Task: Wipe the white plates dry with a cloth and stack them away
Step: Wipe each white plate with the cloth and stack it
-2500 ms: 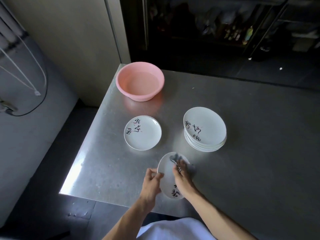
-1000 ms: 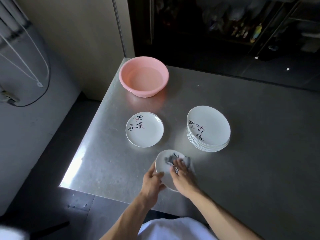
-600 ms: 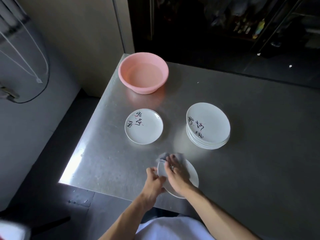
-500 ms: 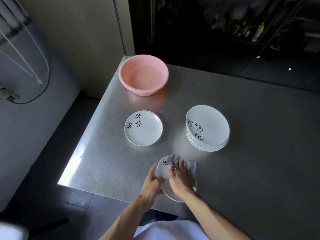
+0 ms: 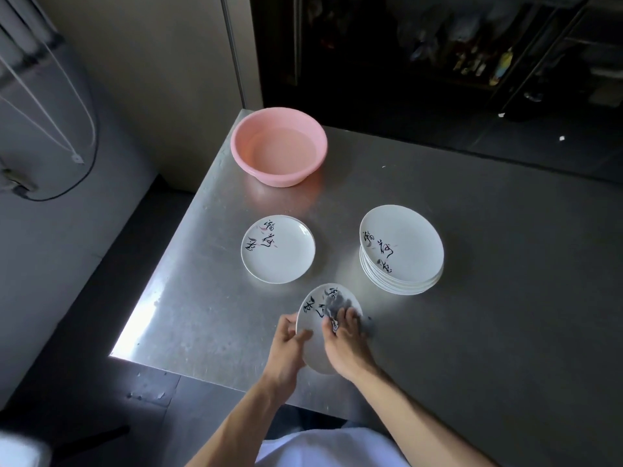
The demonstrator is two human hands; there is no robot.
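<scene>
Left hand grip clasps plate rim; right hand presses cloth, seemingly flat-fingered; brush writing illegible.

Basin behind single plate, stack right.
</scene>
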